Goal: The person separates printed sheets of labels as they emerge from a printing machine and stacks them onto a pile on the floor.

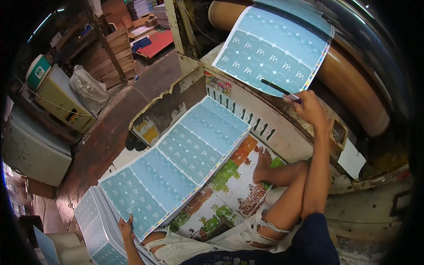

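Holding pen, printed sheets

Smooth, faintly glossy paper here: the blue printed sheet on the lap and another sheet far right against the big roller, which looks like dull, polished brown metal. Far left, rough wooden planks. Near, frayed, torn cloth shorts.

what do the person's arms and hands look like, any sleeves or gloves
Both hands are bare: no gloves, rings, watch or bands show on the right hand or the left hand. The forearms are uncovered too. A dark navy short sleeve covers only the right upper arm.
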